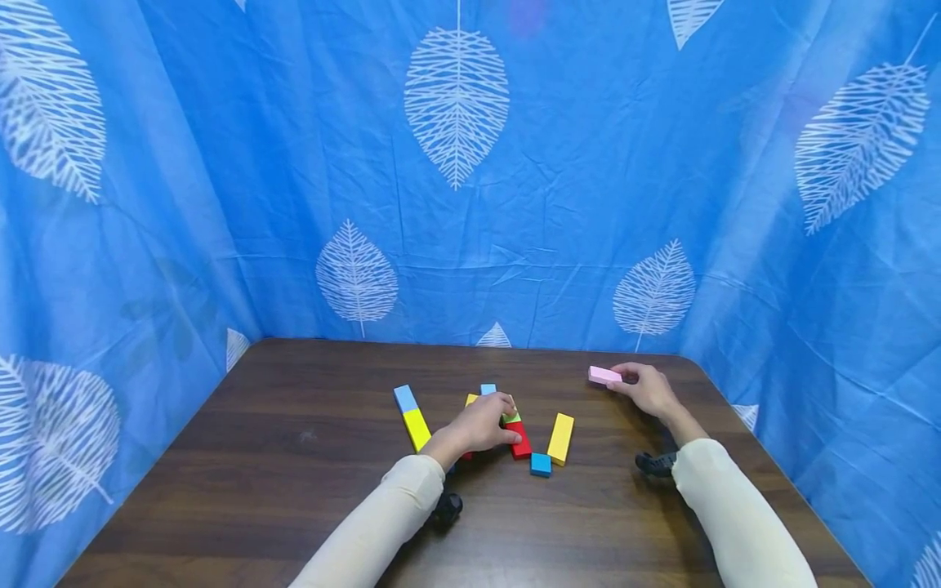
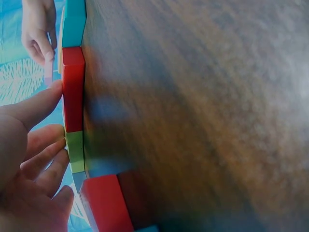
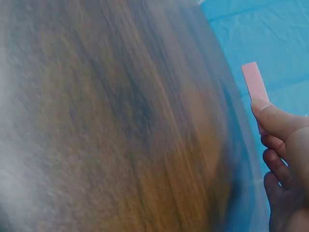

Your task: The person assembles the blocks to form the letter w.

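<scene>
My left hand (image 1: 481,423) reaches over a bent line of wooden blocks at the table's middle. In the left wrist view its thumb touches a red block (image 2: 74,96), and a fingertip touches the light green block (image 2: 76,151) joined end to end with it. These fingers look relaxed, not wrapped around either block. My right hand (image 1: 650,394), near the far right of the table, pinches a pink block (image 1: 604,376) between thumb and fingers. In the right wrist view the pink block (image 3: 254,82) sticks out past the thumb.
A blue block (image 1: 540,465) and a yellow block (image 1: 561,438) continue the line rightward. To the left, a light blue block (image 1: 405,398) meets a bright yellow block (image 1: 416,428). Other blocks are partly hidden behind my left hand. A blue leaf-patterned curtain (image 1: 456,245) hangs around the brown table (image 1: 294,457).
</scene>
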A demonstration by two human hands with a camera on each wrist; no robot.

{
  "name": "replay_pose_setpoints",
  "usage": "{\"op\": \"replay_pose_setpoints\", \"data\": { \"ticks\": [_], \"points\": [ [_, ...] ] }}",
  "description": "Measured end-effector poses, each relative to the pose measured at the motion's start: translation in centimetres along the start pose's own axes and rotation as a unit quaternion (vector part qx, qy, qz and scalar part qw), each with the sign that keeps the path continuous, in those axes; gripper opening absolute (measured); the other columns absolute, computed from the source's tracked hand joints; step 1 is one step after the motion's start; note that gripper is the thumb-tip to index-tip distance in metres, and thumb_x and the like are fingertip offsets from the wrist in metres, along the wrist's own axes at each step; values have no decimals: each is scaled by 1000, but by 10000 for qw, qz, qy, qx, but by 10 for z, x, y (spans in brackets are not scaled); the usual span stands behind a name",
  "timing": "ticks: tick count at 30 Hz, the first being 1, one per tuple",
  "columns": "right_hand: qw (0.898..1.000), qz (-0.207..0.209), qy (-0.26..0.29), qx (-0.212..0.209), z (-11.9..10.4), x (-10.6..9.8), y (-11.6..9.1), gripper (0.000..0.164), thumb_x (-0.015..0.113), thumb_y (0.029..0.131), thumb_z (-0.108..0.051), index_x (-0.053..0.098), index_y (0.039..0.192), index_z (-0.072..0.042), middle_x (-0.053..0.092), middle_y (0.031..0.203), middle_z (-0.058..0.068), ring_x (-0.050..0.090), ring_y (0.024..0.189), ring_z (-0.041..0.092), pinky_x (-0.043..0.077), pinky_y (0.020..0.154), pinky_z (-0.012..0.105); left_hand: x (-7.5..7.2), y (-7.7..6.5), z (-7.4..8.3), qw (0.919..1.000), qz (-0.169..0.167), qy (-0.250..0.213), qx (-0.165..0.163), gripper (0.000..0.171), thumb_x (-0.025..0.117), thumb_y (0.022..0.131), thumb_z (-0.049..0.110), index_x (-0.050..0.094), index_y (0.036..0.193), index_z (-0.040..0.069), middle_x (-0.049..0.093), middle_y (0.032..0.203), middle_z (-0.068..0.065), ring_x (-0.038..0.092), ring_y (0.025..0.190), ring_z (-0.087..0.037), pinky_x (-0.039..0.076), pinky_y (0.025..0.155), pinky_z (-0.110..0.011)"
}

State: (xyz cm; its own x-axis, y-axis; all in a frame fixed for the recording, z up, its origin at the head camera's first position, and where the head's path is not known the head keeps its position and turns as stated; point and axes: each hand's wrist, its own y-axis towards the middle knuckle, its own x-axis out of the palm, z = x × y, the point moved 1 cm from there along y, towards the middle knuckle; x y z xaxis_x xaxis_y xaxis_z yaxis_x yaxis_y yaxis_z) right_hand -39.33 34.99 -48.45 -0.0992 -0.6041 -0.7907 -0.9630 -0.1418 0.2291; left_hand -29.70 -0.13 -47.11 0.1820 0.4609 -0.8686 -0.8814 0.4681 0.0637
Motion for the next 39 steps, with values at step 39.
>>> {"op": "replay_pose_setpoints", "data": {
  "ticks": [39],
  "points": [
    [9756,-1667,-52,-1431,-40,16,-3,41,77,94,-14,69,131,-1,67,126,19,60,111,37,48,99,61,-1,-1,-3,9998,76,-133,116,43,83,91,27,74,127,6,61,136,-6,56,125,-23,51,101,-32]
  ]
}}
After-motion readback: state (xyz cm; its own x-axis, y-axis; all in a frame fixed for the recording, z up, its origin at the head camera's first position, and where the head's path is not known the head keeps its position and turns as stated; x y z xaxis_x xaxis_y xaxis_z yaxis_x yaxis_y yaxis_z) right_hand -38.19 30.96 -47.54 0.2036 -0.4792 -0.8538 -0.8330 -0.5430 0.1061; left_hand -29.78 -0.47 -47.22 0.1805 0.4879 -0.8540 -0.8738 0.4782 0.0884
